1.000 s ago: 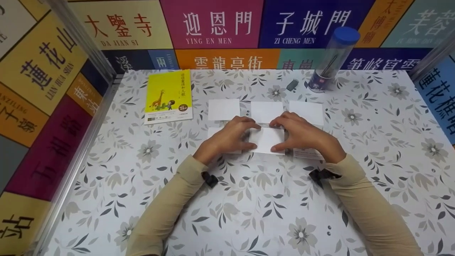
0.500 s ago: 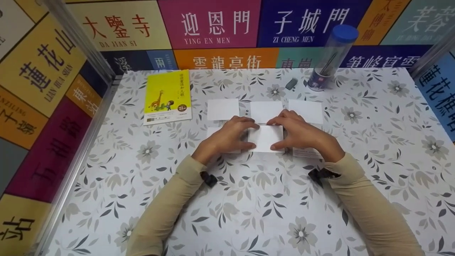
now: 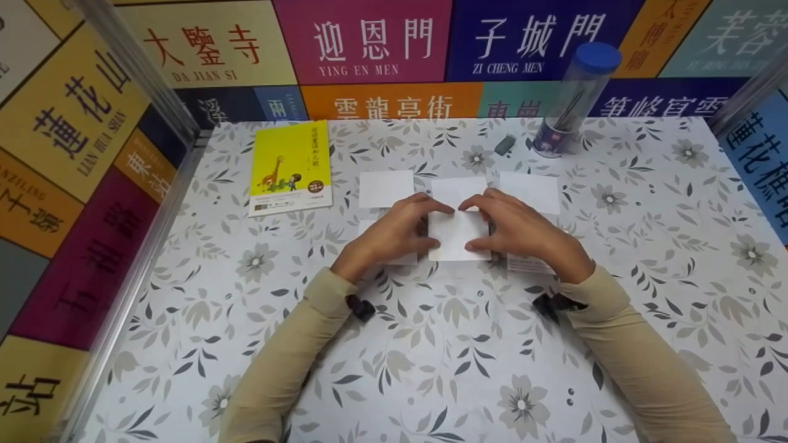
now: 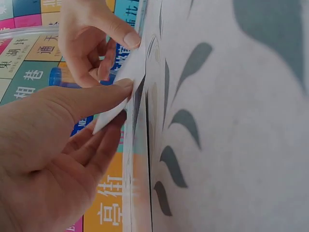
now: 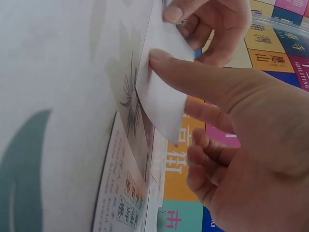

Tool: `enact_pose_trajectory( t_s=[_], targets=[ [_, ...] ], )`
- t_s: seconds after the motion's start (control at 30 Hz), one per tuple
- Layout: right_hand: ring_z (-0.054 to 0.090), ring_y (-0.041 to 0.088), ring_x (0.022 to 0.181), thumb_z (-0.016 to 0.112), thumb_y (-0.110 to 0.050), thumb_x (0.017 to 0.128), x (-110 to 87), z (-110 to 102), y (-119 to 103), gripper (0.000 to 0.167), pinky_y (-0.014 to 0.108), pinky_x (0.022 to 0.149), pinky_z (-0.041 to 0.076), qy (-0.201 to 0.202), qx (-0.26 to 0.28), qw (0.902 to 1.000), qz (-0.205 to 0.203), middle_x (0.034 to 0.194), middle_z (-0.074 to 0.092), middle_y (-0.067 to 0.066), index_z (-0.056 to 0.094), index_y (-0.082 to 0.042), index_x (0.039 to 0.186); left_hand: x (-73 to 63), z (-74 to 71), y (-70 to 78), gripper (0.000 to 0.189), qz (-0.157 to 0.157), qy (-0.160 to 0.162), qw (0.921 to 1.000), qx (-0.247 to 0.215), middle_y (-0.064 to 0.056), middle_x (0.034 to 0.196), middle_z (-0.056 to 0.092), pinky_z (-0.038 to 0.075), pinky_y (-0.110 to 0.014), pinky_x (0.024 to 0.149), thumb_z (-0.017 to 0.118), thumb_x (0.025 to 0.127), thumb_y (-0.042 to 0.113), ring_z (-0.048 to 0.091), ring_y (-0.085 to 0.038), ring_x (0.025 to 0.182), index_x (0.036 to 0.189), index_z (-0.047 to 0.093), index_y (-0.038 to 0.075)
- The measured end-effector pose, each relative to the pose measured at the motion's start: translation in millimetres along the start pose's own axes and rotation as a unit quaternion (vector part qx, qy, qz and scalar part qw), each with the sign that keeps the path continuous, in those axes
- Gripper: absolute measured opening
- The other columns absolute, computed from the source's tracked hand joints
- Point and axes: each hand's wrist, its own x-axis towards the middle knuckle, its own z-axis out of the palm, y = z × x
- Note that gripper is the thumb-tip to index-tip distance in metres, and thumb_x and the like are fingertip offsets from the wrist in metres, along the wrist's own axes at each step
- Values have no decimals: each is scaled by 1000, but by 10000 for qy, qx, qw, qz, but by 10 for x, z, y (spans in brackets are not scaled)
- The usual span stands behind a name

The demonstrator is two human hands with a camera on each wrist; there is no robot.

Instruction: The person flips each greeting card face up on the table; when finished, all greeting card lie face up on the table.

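Both hands hold one small white card (image 3: 458, 239) over the middle of the table. My left hand (image 3: 397, 231) pinches its left side, thumb on the near part and fingers at the far edge. On the right side my right hand (image 3: 526, 232) pinches it likewise. In the right wrist view the card (image 5: 164, 94) looks lifted and slightly curved, thumb on one face and a finger behind. Beyond the hands lie three more white cards, at left (image 3: 386, 188), middle (image 3: 458, 184) and right (image 3: 530, 189). Two others are partly hidden under the hands; the right one (image 3: 529, 264) bears printed text.
A yellow book (image 3: 290, 166) with a giraffe cover lies at the back left. At the back right stand a clear tube with a blue lid (image 3: 575, 101) and, beside it, a small grey block (image 3: 505, 145). Printed wall panels (image 3: 375, 43) border the floral-patterned table (image 3: 431, 363).
The held card has shifted slightly away from the person, with both hands moving along. The far fingertips of the two hands have come closer together.
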Motion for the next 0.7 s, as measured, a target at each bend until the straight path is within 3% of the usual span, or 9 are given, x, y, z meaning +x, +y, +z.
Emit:
enact_pose_trajectory(
  t_s=[0.1, 0.17, 0.27, 0.37, 0.5, 0.6, 0.7],
  targets=[
    [56, 18, 78, 88, -31, 92, 20, -7, -5, 58, 36, 73, 45, 82, 62, 9999, 56, 92, 66, 5, 65, -16, 144, 8, -18, 8, 59, 149, 198, 9977, -628, -10, 136, 65, 60, -32, 92, 84, 93, 6, 69, -20, 99, 148, 63, 11],
    [61, 16, 76, 85, -31, 96, 31, -19, -8, 53, 37, 73, 48, 234, 169, 9996, 65, 90, 70, 2, 66, -17, 143, 17, -31, 17, 62, 141, 346, 9921, -1201, -10, 136, 66, 62, -30, 93, 84, 93, 4, 71, -17, 100, 149, 61, 12],
    [68, 16, 81, 78, -32, 101, 32, -49, -1, 41, 42, 76, 54, 582, 475, 9971, -103, 94, 75, 1, 69, -16, 138, 25, -46, 28, 61, 31, 528, 9759, -2117, -10, 128, 68, 64, -31, 94, 85, 93, 7, 74, -17, 102, 148, 61, 16],
    [71, 15, 84, 70, -35, 107, 27, -86, 2, 28, 39, 76, 57, 980, 835, 9908, -405, 96, 78, 1, 74, -16, 127, 17, -57, 31, 55, 22, 599, 9577, -2816, -8, 121, 71, 64, -35, 97, 86, 94, 17, 76, -20, 107, 145, 65, 18],
    [71, 20, 74, 58, -36, 113, 13, -112, -8, 25, 28, 65, 56, 1398, 1304, 9792, -680, 97, 80, -2, 78, -20, 114, 6, -69, 24, 45, 183, 423, 9468, -3185, -8, 126, 75, 63, -38, 99, 81, 100, 24, 76, -22, 115, 143, 69, 19],
    [71, 23, 70, 56, -33, 114, 10, -112, -24, 27, 27, 59, 54, 1691, 1529, 9711, -704, 96, 80, -3, 79, -19, 110, 8, -73, 6, 38, 307, 358, 9460, -3208, -13, 130, 76, 63, -39, 99, 77, 102, 22, 75, -22, 117, 140, 72, 17],
    [66, 15, 67, 58, -30, 114, 13, -106, -35, 25, 27, 59, 50, 1979, 1627, 9642, -681, 92, 78, 0, 79, -17, 111, 16, -69, -15, 35, 373, 398, 9464, -3182, -13, 129, 77, 63, -39, 99, 75, 104, 19, 76, -22, 116, 138, 73, 14]
  ],
)
